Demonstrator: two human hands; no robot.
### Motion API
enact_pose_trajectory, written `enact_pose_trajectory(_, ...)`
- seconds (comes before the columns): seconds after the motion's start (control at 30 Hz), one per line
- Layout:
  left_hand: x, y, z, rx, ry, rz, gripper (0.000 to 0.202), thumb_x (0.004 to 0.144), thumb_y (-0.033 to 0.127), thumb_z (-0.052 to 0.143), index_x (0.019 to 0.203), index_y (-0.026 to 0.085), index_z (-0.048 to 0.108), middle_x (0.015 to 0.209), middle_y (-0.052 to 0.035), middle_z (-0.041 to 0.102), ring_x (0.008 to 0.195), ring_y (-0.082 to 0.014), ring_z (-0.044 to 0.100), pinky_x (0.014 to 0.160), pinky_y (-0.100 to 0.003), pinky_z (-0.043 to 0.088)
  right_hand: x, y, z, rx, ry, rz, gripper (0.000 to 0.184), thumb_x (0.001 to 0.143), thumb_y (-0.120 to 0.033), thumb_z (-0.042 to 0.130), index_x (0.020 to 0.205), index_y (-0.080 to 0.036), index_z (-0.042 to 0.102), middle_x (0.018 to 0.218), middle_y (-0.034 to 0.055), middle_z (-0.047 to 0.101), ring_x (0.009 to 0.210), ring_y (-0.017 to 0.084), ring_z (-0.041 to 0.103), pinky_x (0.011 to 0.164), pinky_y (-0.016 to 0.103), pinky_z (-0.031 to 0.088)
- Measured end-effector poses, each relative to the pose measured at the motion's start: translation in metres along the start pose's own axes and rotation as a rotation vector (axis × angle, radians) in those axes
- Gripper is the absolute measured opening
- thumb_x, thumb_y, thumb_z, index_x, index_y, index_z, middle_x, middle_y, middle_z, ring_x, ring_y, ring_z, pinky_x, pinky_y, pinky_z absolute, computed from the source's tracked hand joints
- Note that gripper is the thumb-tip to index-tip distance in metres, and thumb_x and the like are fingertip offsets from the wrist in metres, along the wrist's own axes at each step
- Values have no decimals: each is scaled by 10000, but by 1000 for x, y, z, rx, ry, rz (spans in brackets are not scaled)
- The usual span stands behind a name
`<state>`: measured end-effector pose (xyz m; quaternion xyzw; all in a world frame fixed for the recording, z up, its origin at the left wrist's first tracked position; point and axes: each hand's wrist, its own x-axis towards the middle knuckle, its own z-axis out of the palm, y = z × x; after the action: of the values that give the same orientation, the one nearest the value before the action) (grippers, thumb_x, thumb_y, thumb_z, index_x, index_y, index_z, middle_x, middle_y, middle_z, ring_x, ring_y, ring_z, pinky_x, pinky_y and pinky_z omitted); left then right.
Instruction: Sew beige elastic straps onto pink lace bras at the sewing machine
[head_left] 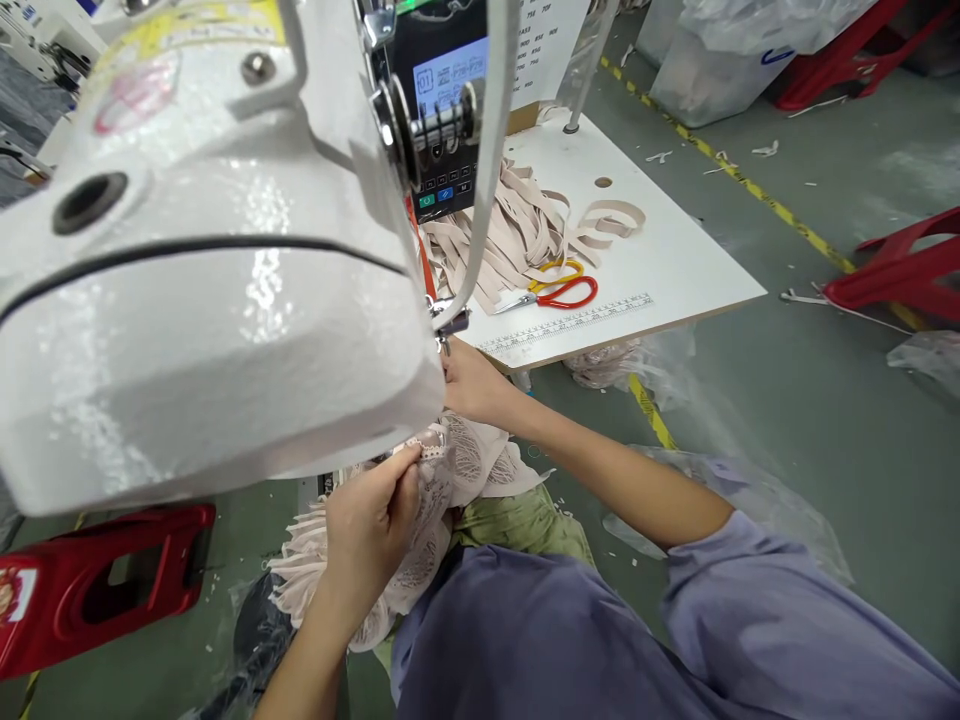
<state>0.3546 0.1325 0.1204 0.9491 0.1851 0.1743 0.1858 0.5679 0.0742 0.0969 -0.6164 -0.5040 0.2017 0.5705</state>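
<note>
A white sewing machine [225, 370] fills the upper left and hides part of the sewing area. My left hand [375, 520] is closed, thumb and forefinger pinching the scalloped edge of a beige lace bra [431, 490] below the machine head. My right hand [476, 385] sits just under the presser foot area, its fingers curled and partly hidden behind the machine head; what they hold is hidden. More beige lace pieces [304, 560] hang in a bunch beside my left wrist and over my lap.
Beige elastic strips [517, 220] lie heaped on the white table [675, 260], beside scissors [574, 292] with red and yellow handles and a printed ruler scale [577, 322]. A control panel [442, 110] stands behind. Red stools [172, 560] and plastic bags [750, 490] are on the floor.
</note>
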Motion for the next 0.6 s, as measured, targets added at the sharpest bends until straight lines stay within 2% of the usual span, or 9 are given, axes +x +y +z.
enact_pose_trajectory(0.27, -8, -8, 5, -85, 24, -112, 303, 988, 272, 522, 1247, 249, 680, 1096, -38, 765, 888, -175, 744, 775, -220, 560, -2, 10, 1, -59, 24, -25, 43, 800, -172, 628, 817, -189, 594, 1080, 71, 616, 825, 191, 554, 735, 319, 476)
enact_pose_trajectory(0.43, -13, -17, 12, -157, 114, -71, 286, 992, 278, 530, 1218, 219, 696, 1118, -54, 758, 935, -185, 740, 774, -225, 569, -6, 1, 1, -90, 35, 30, 89, 815, -147, 635, 775, -209, 585, 1026, 59, 616, 862, 215, 583, 753, 340, 502)
enact_pose_trajectory(0.6, -9, -16, 14, -217, 101, -34, 262, 988, 233, 525, 1150, 189, 725, 1067, -55, 771, 905, -179, 745, 788, -228, 569, -8, -5, 3, -179, 43, 79, 124, 832, -128, 614, 774, -235, 592, 906, 51, 600, 882, 261, 597, 776, 400, 533)
